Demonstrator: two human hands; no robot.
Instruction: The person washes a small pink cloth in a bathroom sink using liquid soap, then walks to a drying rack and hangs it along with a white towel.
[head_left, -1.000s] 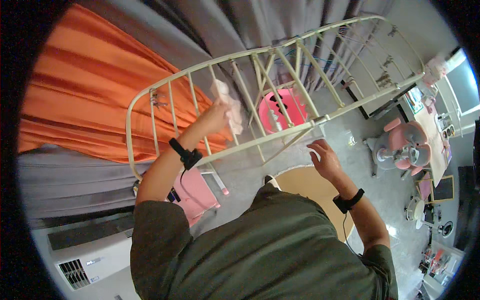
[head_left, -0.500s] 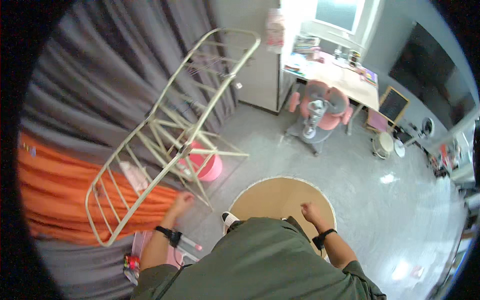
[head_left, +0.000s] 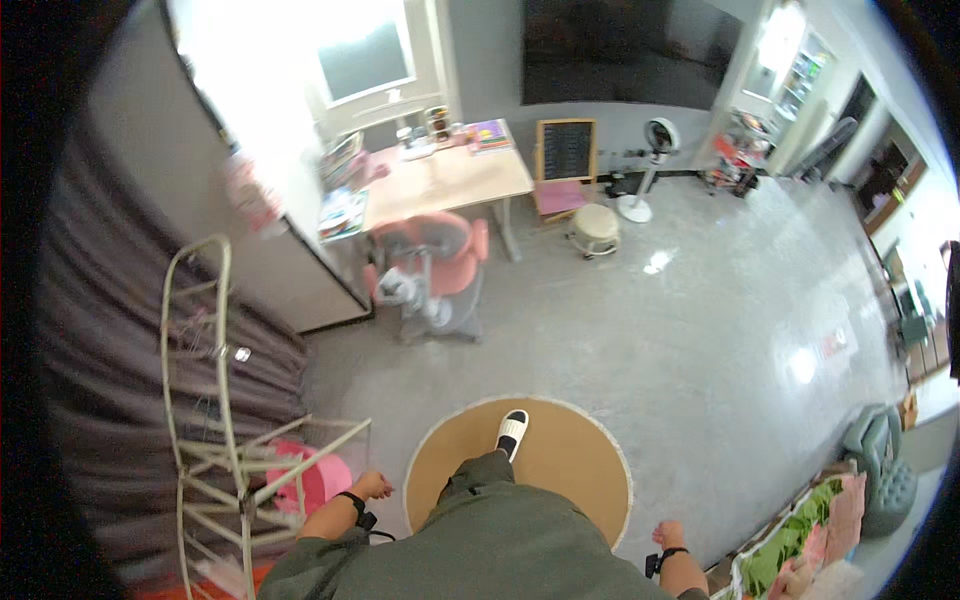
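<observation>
Both hands hang empty: left hand (head_left: 372, 486) nearest the rack (head_left: 215, 420), released and standing by the curtain (head_left: 90, 380); right hand (head_left: 667, 533) beside the rug (head_left: 580, 460); finger spread cannot be told.

Window (head_left: 365, 55) glare blown out, fisheye edges dark

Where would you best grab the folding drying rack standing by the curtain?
Probably the drying rack by its cream crossbar, approached from its right. That bar juts toward the left hand, which hangs empty nearby, while the curtain blocks the rack's far side.
</observation>
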